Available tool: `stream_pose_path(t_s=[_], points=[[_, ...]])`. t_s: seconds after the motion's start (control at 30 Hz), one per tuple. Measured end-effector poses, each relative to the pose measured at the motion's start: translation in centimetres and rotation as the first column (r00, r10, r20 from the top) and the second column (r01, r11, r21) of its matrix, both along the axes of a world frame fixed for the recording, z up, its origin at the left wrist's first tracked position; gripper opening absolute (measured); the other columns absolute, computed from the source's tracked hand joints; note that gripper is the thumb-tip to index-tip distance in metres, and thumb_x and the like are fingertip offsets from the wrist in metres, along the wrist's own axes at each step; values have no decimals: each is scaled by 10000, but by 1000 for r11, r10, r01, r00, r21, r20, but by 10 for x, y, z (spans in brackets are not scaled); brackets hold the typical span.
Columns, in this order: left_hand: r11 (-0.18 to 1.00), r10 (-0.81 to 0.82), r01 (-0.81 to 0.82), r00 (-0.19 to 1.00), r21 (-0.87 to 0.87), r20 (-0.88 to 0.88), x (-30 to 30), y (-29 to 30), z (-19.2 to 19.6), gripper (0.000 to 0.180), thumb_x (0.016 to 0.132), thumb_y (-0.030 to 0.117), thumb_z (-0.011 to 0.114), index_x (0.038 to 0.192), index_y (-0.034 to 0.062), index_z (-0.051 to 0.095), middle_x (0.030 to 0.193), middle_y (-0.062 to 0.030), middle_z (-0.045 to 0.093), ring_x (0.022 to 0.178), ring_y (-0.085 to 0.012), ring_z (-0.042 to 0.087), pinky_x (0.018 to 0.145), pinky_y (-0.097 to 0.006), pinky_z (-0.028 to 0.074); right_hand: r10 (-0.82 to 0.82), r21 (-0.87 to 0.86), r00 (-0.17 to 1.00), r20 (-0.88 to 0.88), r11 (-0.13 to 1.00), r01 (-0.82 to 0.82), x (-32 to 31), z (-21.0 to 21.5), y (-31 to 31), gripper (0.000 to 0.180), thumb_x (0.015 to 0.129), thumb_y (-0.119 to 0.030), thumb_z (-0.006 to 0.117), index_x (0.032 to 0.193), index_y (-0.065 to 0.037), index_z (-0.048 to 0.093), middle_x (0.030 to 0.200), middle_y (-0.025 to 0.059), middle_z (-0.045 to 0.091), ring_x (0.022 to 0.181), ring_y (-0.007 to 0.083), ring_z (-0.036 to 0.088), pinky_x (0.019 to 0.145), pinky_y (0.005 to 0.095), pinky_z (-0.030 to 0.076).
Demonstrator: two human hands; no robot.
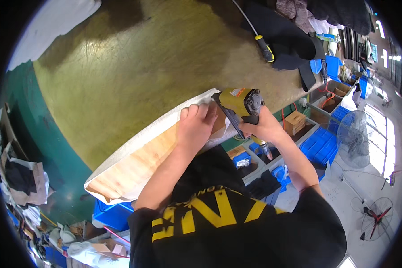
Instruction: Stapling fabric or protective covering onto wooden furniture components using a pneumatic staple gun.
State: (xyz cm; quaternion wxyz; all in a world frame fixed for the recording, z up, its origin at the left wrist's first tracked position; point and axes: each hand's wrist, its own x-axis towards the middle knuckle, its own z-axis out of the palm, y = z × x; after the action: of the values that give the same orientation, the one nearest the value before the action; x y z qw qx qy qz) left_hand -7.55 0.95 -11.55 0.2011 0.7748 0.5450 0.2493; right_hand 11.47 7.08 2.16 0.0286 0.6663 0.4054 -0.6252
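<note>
A long wooden panel (140, 165), edged with white fabric (165, 117), lies slanted across the near side of the table, close to my body. My left hand (195, 126) has its fingers curled over the fabric at the panel's far right end. My right hand (267, 126) is wrapped round the handle of a yellow and black air staple gun (237, 102). The gun's nose is at the panel's right end, just beside my left fingers. Whether the nose touches the fabric, I cannot tell. An air fitting hangs below my right hand.
A yellow-and-black-handled tool with a metal shaft (264, 48) lies on the worn table (134, 67), beside black sheet material (281, 33). White cloth (53, 27) covers the far left corner. At right stand blue bins (319, 145), a divided tray and fans (355, 138).
</note>
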Motion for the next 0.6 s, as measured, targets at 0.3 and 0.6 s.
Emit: stream_pose_path(t_s=[0.3,0.6], points=[[998,65,-62,974,-24,216,2,-3,-5,91,840,189,732,913,136,731,980,25,606,904,-205,548,738,-370,399,187,61,937,295,975,-214,-4,-10,-20,223,744,-122,712,874,47,648,700,179,666,670,256,686,658,388,537],[942,188,-92,941,-323,282,-23,-14,12,215,805,163,766,1008,113,716,1062,-44,623,946,-264,582,773,-414,440,317,181,938,141,923,-340,-5,-20,-19,288,715,-114,718,948,34,637,837,236,688,793,388,676,762,460,533]])
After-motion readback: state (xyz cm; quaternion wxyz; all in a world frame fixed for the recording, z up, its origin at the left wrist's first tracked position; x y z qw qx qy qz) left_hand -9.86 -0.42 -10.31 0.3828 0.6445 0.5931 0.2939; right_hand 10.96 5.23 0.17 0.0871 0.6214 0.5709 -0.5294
